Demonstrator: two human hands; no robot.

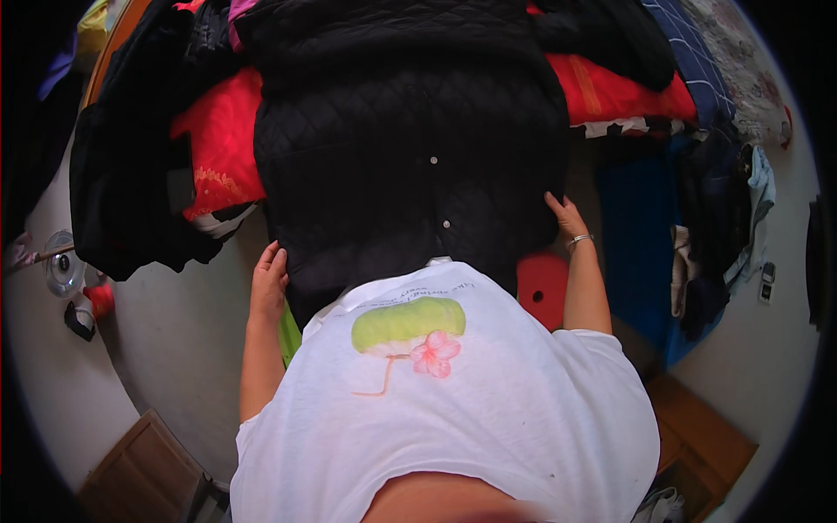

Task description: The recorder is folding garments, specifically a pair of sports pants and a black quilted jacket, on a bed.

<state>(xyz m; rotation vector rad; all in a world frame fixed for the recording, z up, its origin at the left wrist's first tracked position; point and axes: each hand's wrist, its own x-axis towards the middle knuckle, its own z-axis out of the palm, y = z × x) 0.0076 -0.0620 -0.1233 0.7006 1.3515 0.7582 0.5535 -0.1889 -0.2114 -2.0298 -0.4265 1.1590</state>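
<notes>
A black quilted jacket (366, 166) with small white buttons down its front lies spread before me, its lower edge close to my body. At its left lower corner, my left hand (269, 275) is closed on the side edge, fingertips against the cloth. My right hand (568, 218), with a bracelet at the wrist, pinches the opposite edge a little higher up. The fingers partly hide where each hand grips the cloth. The jacket's far end runs out of the top of the view.
Red bedding (218, 131) shows under the jacket on both sides. Other dark clothes (122, 192) hang over the left edge. Below my right hand is a red stool (542, 288). A blue bin (641, 235) with clothes stands at right. A clear fan-like object (64, 266) is far left.
</notes>
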